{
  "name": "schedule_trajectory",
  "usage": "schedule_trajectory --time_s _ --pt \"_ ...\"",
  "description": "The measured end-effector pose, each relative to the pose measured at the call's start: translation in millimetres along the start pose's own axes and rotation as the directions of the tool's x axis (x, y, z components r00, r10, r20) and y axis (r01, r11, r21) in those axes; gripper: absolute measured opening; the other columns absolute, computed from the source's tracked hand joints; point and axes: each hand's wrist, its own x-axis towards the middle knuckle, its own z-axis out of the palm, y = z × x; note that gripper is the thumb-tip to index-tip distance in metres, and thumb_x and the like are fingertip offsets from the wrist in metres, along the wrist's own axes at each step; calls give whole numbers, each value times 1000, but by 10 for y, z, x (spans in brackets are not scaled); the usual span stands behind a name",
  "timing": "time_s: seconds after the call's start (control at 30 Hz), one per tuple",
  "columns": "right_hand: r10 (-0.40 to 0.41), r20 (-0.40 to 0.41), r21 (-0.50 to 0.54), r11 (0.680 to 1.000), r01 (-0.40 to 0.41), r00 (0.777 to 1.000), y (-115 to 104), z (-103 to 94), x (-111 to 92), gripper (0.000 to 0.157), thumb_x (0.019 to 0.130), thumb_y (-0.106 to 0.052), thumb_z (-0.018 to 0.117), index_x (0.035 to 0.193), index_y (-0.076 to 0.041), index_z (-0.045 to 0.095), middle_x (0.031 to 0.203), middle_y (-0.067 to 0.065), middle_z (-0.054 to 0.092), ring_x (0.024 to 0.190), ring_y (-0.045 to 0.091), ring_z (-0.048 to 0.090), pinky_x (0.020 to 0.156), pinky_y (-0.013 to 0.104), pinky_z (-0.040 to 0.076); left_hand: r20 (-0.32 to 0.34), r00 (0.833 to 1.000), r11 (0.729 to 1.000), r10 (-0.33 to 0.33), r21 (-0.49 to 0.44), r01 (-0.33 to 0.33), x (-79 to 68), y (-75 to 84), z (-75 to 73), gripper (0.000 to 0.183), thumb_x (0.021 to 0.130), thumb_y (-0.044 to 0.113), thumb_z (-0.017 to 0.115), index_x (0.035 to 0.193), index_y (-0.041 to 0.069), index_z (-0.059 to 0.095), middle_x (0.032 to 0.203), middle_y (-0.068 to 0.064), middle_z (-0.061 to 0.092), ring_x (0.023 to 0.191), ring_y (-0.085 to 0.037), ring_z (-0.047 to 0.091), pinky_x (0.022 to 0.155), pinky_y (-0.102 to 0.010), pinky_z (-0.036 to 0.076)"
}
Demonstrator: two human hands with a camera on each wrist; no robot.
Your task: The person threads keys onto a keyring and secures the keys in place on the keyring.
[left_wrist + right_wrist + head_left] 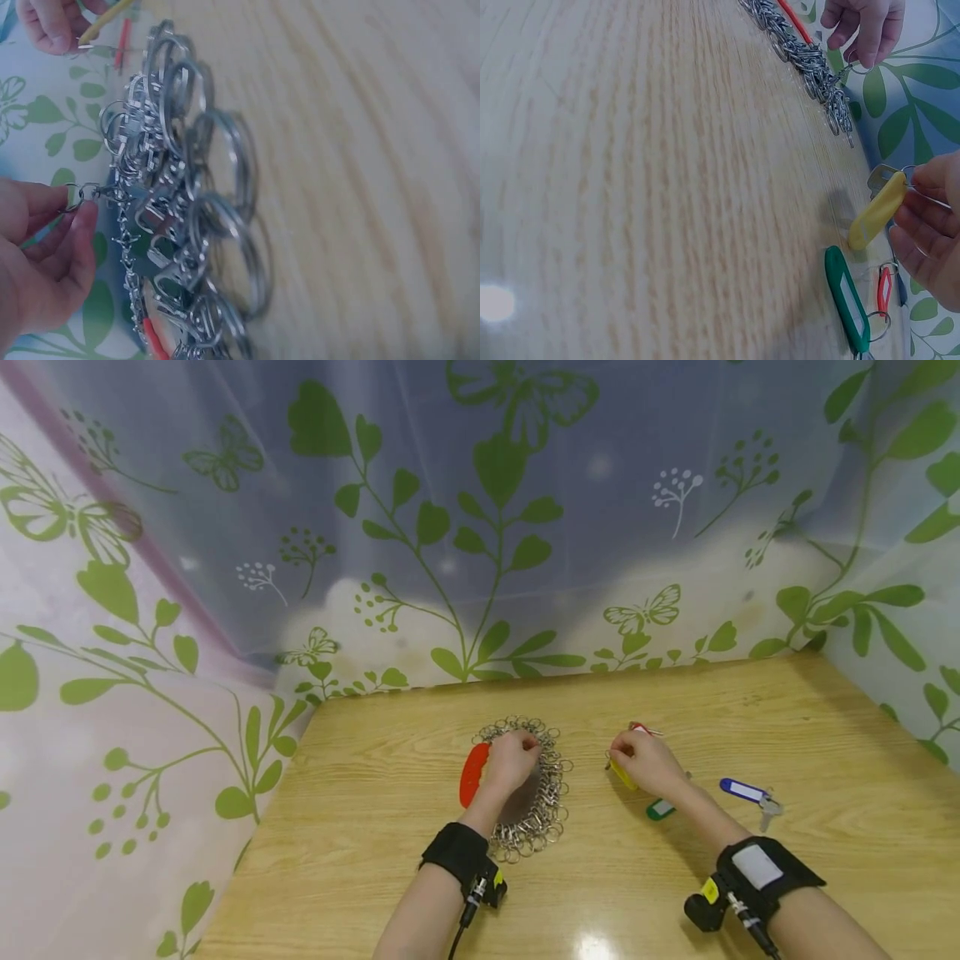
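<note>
A plate fringed with many metal key rings (pixel 553 793) lies on the table, its red handle (pixel 472 774) on the left side. Over it, my left hand (pixel 512 760) pinches one ring (pixel 73 197) between thumb and forefinger; a small clasp joins that ring to the fringe. To the right, my right hand (pixel 651 764) pinches the small ring of a yellow key tag (pixel 877 214). A key (pixel 881 176) hangs beside that tag, partly hidden by it. Near this hand lie a red key tag (pixel 884 290) and a green key tag (pixel 845 296).
A blue key tag (pixel 742 790) with a silver key (pixel 768 810) lies farther right on the wooden table (pixel 375 777). A curtain (pixel 420 568) printed with leaves and butterflies hangs along the table's back edge and sides. Each wrist wears a black strap with a camera and cable.
</note>
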Motion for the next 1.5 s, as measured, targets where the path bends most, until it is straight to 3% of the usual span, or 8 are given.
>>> schedule_trajectory --time_s 0.17,0.47,0.63,0.83,1.0,1.27,1.5 --pt "-2 1 -8 1000 2 1000 -2 7 -7 9 90 -8 59 89 -1 65 81 5 62 73 19 56 64 36 44 13 1000 998 3 58 -3 -4 -18 13 14 90 16 62 95 8 71 84 -3 67 65 -12 58 54 -24 43" --pt "-9 -5 -21 1000 9 1000 16 5 -19 9 90 -9 60 89 -2 65 82 5 62 73 19 56 64 35 45 61 998 1000 2 22 -3 11 -33 25 16 90 19 62 87 7 72 72 0 62 54 -8 49 48 -22 37" --pt "-15 2 -5 1000 15 1000 0 2 3 10 90 -8 59 90 -1 65 82 4 62 74 19 55 64 36 44 100 995 998 0 -64 6 -3 -23 -9 20 89 22 64 82 6 74 69 1 62 45 -9 38 43 -22 29" --pt "1 5 35 999 -1 1000 -1 53 3 10 91 -9 59 90 -1 64 83 4 61 73 17 55 64 33 44 221 974 983 -40 -168 79 -59 -55 -49 18 90 20 62 96 8 73 85 1 64 58 -9 47 52 -22 37" --pt "-13 -6 39 999 14 1000 -20 88 12 9 91 -9 59 89 -2 64 82 4 61 71 16 54 63 32 43 267 963 976 -18 -206 75 -66 -62 -68 19 92 17 59 99 5 72 84 -1 64 70 -12 58 58 -24 45" --pt "-29 8 42 999 29 1000 -43 95 18 9 91 -8 58 88 -2 63 80 3 60 68 15 53 61 33 43 312 950 978 5 -199 60 -73 -60 -65 22 95 15 54 104 3 69 81 -3 61 73 -11 57 62 -25 46" --pt "-40 10 41 998 40 999 -61 125 27 8 90 -7 59 87 -1 64 79 3 61 68 15 53 61 33 43 320 946 991 48 -134 -4 -78 -41 -51 23 97 16 51 102 4 69 66 0 51 52 -11 40 53 -24 34"
